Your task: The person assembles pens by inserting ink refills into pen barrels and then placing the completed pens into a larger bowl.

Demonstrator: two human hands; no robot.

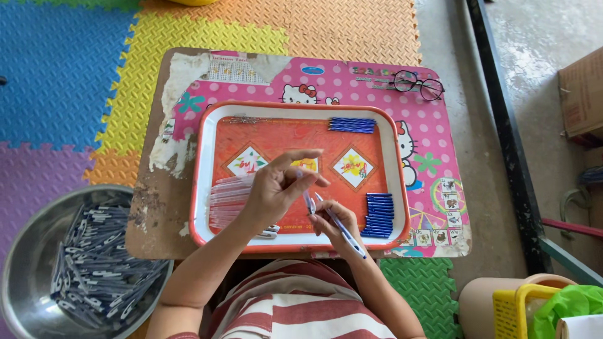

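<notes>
Right hand (336, 223): fingers closed around a blue-and-white pen (344, 231), held slanted over the near edge of the orange tray (201, 182). Left hand (276, 188): fingers pinching a small pen part (309, 203) just beside the pen's far tip, thumb and forefinger together, other fingers spread. Tray, on a small pink-patterned bench (433, 157): clear pen barrels (229, 198) stacked at left; blue parts (379, 215) stacked at near right; blue refills (352, 125) at far right; thin metal pieces (248, 120) at far left. Spectacles (418, 85): far right corner of bench. Metal basin (25, 263): on the floor at near left, filled with finished pens (100, 263). Foam floor mats (63, 69) surround.
</notes>
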